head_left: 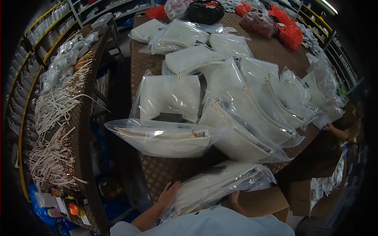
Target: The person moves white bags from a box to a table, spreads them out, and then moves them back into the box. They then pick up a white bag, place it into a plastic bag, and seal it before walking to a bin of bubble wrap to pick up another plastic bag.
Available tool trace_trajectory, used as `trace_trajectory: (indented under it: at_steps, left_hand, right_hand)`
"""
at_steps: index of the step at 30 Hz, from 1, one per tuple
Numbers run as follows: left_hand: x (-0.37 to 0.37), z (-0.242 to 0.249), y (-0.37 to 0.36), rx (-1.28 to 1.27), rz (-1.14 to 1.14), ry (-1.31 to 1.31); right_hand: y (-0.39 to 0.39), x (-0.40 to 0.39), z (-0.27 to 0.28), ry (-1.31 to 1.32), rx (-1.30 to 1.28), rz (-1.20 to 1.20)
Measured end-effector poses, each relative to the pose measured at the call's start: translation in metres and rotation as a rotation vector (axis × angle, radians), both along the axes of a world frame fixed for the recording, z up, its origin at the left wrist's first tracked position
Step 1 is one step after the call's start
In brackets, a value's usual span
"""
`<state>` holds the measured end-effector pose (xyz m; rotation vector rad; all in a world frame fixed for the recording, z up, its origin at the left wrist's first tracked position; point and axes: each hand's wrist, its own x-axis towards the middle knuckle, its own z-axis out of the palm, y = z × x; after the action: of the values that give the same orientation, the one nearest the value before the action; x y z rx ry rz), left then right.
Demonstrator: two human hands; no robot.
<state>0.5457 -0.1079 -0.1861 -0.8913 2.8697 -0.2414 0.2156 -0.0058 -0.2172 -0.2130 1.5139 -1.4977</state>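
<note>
A white zippered handbag in a clear plastic bag [214, 187] lies in front of me at the near table edge. My left hand [170, 193] rests on its left end, fingers stretched out together along the plastic. At the near right side, my right hand [235, 200] grips the edge of the same wrapped bag; its fingertips are partly hidden by the plastic. Just beyond lies another wrapped white handbag [165, 141] with a gold zipper. A wrapped handbag [232, 133] leans beside it on the right.
Several more wrapped handbags cover the brown patterned table [157, 173]. An open cardboard box [264, 200] stands at my right, near another person's hand [334, 131]. White straps with gold clasps [55, 106] cover a left side table. Red plastic bags [289, 31] lie at the far end.
</note>
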Motion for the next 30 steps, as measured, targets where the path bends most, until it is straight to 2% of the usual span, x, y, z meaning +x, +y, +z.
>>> trace_trajectory:
  at_steps: [1, 3, 6, 9, 11, 13, 15, 17, 18, 20, 21, 23, 24, 26, 30]
  left_hand:
    - [0.001, -0.005, 0.000, -0.158, -0.030, -0.065]
    - [0.001, -0.005, -0.001, -0.315, -0.065, -0.129]
    - [-0.001, 0.003, -0.003, -0.365, -0.062, -0.150]
    - [-0.002, 0.005, -0.002, -0.470, -0.073, -0.284]
    - [-0.003, 0.013, -0.001, -0.029, 0.045, 0.033]
    - [-0.001, 0.002, -0.001, -0.111, 0.011, -0.032]
    - [0.001, -0.004, 0.002, -0.192, -0.019, -0.097]
    - [0.001, -0.004, 0.001, 0.055, 0.061, 0.125]
    - [0.001, -0.004, 0.001, 0.056, 0.052, 0.125]
    - [0.001, 0.001, 0.001, -0.102, 0.005, -0.263]
    - [0.002, 0.000, 0.001, -0.102, -0.002, -0.263]
    - [0.003, -0.001, 0.000, 0.082, 0.047, -0.085]
    - [0.003, -0.001, 0.001, 0.084, 0.043, -0.087]
    - [0.001, 0.003, 0.001, 0.316, 0.126, 0.306]
    - [0.005, -0.017, 0.004, 0.183, 0.094, 0.151]
  right_hand:
    - [0.011, -0.007, -0.027, 0.175, 0.059, 0.019]
    - [0.012, -0.006, -0.028, 0.170, 0.050, -0.001]
    - [0.005, -0.001, -0.015, 0.172, 0.044, -0.022]
    - [-0.012, 0.012, 0.034, 0.167, 0.067, -0.036]
    - [-0.012, 0.012, 0.033, 0.155, 0.086, -0.051]
    - [-0.005, 0.007, 0.008, 0.232, 0.030, -0.026]
    - [-0.010, 0.012, 0.024, 0.230, 0.048, -0.048]
    - [-0.021, 0.018, 0.053, 0.227, 0.065, -0.069]
    - [-0.025, 0.020, 0.068, 0.238, 0.078, -0.039]
    - [-0.024, 0.021, 0.070, 0.248, 0.095, -0.017]
    - [-0.023, 0.019, 0.062, 0.277, 0.079, -0.011]
    - [-0.021, 0.020, 0.060, 0.304, 0.067, -0.009]
    - [-0.021, 0.020, 0.059, 0.294, 0.075, -0.021]
    - [-0.021, 0.021, 0.058, 0.282, 0.082, -0.038]
    - [-0.009, 0.014, 0.030, 0.049, 0.122, -0.056]
